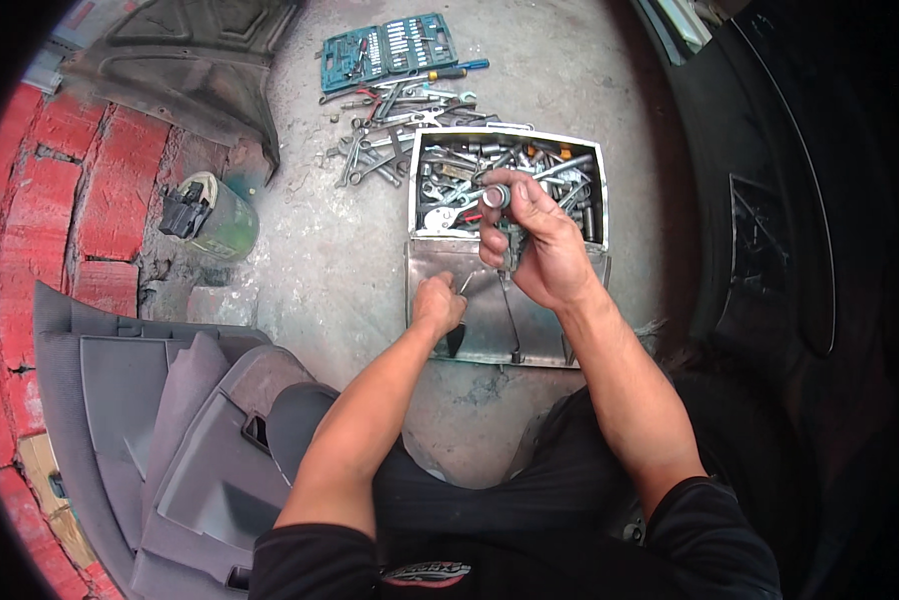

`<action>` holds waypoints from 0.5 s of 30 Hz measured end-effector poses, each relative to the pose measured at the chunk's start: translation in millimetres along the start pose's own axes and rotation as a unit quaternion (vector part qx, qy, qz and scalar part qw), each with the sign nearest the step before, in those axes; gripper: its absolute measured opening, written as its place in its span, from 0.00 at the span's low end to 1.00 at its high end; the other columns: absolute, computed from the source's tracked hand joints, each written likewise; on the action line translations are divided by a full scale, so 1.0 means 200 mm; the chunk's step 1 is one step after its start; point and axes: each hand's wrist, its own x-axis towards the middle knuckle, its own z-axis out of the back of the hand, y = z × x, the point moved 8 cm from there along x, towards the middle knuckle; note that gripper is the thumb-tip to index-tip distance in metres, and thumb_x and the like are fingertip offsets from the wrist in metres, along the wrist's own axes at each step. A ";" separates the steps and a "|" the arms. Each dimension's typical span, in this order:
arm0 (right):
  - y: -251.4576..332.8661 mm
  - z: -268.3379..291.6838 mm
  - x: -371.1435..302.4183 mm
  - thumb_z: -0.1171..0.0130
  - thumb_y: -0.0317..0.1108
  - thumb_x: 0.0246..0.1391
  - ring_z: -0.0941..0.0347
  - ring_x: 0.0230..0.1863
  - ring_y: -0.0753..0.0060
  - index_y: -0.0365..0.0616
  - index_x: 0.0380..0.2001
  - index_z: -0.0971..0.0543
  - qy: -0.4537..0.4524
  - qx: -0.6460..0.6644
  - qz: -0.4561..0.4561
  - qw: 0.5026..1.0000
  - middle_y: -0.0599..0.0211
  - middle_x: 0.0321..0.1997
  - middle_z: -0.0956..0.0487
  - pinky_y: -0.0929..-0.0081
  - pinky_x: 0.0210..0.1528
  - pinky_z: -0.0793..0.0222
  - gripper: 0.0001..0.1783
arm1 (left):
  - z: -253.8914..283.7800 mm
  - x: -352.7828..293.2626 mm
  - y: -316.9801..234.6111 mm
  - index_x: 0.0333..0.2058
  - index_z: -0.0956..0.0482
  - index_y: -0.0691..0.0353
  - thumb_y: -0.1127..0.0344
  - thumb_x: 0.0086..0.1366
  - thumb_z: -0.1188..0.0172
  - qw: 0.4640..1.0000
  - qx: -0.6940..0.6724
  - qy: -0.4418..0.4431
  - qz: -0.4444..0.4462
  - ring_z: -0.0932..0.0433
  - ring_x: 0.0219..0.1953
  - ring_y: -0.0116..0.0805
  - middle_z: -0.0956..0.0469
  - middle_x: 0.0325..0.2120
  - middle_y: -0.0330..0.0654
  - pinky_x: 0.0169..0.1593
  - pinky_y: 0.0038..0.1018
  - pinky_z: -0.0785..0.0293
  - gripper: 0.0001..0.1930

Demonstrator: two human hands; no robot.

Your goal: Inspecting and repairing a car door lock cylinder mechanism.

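My right hand [538, 240] is raised over the near side of the open metal toolbox [604, 190]. Its fingers are curled round a metal socket [497, 197], whose round end faces up; a darker metal part shows lower in the grip, its kind unclear. Lower and to the left, my left hand [438, 304] is closed just over the toolbox's flat lid [530, 318], which lies folded out toward me. A thin shiny tip and a dark piece show beside its fingers, but what it grips is hidden. Loose wrenches and sockets [460, 180] fill the toolbox.
Beyond the toolbox lie loose wrenches [380, 140] and a teal socket case [395, 50], open on the concrete floor. A greenish container [232, 225] stands by the red brick wall [120, 215]. Grey door panels [200, 440] lean at my left; a dark car panel [780, 200] is at right.
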 end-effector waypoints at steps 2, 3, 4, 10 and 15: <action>0.02 -0.03 0.02 0.47 0.46 0.76 0.29 0.35 0.76 0.46 0.61 0.25 0.022 0.005 0.007 1.000 0.71 0.42 0.25 0.74 0.35 0.30 0.20 | 0.21 -0.03 -0.06 0.29 0.26 0.65 0.76 0.55 0.31 0.975 -0.216 -0.053 -0.001 0.21 0.32 0.39 0.18 0.29 0.44 0.40 0.40 0.25 0.10; 0.03 -0.03 0.02 0.48 0.47 0.76 0.29 0.34 0.76 0.45 0.60 0.25 0.034 0.014 0.011 0.999 0.71 0.42 0.25 0.74 0.35 0.31 0.20 | 0.36 -0.07 -0.15 0.29 0.27 0.65 0.76 0.55 0.32 0.963 -0.256 -0.076 -0.028 0.20 0.34 0.37 0.17 0.32 0.43 0.41 0.37 0.24 0.09; 0.04 -0.02 0.02 0.46 0.47 0.75 0.30 0.33 0.77 0.45 0.59 0.24 0.025 0.021 0.010 0.999 0.70 0.42 0.25 0.75 0.34 0.32 0.20 | 0.52 -0.12 -0.26 0.29 0.27 0.64 0.77 0.55 0.33 0.949 -0.296 -0.096 -0.056 0.19 0.37 0.35 0.15 0.34 0.43 0.43 0.35 0.23 0.09; -0.02 -0.11 0.05 0.42 0.48 0.73 0.31 0.30 0.79 0.44 0.57 0.22 0.003 -0.047 0.009 0.999 0.74 0.35 0.27 0.77 0.33 0.33 0.21 | 1.32 -0.55 -0.48 0.30 0.28 0.65 0.79 0.60 0.38 0.881 -0.365 -0.208 -0.216 0.17 0.44 0.30 0.13 0.43 0.47 0.52 0.26 0.23 0.07; 0.01 -0.13 -0.01 0.39 0.49 0.71 0.32 0.30 0.80 0.42 0.59 0.23 -0.016 -0.170 0.028 0.985 0.75 0.33 0.28 0.78 0.33 0.34 0.24 | 1.38 -0.65 -0.54 0.39 0.19 0.69 0.74 0.64 0.35 0.906 -0.337 -0.148 -0.208 0.19 0.38 0.26 0.15 0.33 0.41 0.45 0.25 0.24 0.06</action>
